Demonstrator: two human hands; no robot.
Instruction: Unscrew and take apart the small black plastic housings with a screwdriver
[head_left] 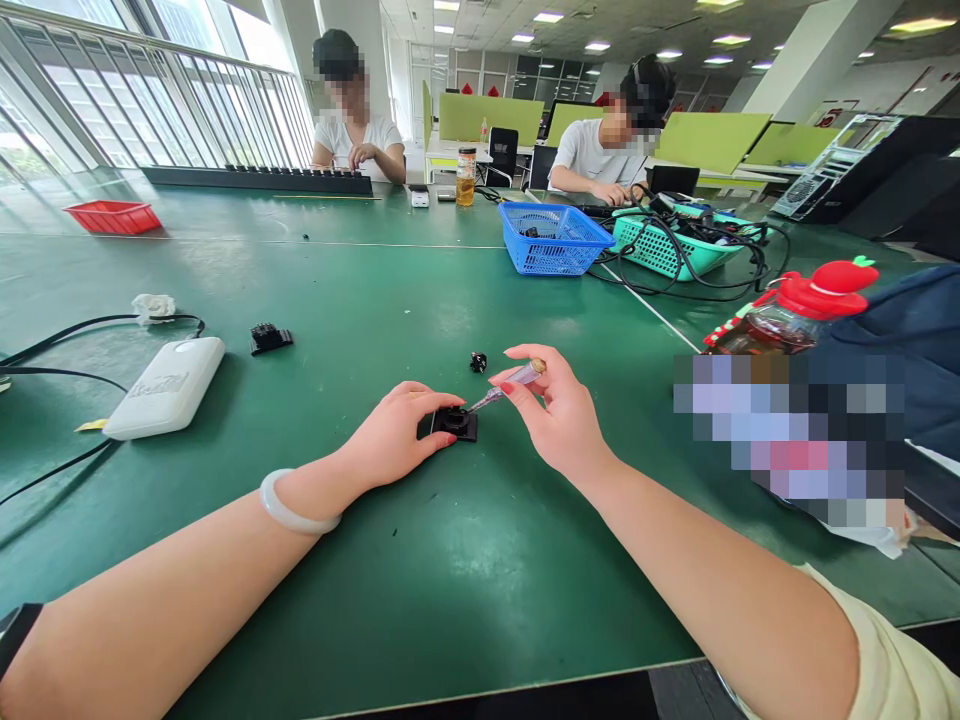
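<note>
My left hand point(397, 430) pinches a small black plastic part point(463, 428) between thumb and fingers, holding it down on the green table point(480, 580). In my right hand point(551, 410) is a screwdriver point(517, 383) with a clear handle, gripped between thumb and fingers. Its shaft slants down to the left and its tip is at the black part; whether it sits in a screw is too small to tell. Just beyond my hands lies a tiny black piece point(478, 362). Farther left rests another black part point(270, 338).
On the left are a white power bank point(166, 388) and black cables. A red tray point(112, 216), a blue basket point(553, 240) and a green basket point(660, 248) full of cables stand farther back. A red-lidded bottle point(787, 310) is at right. Two people sit across the table.
</note>
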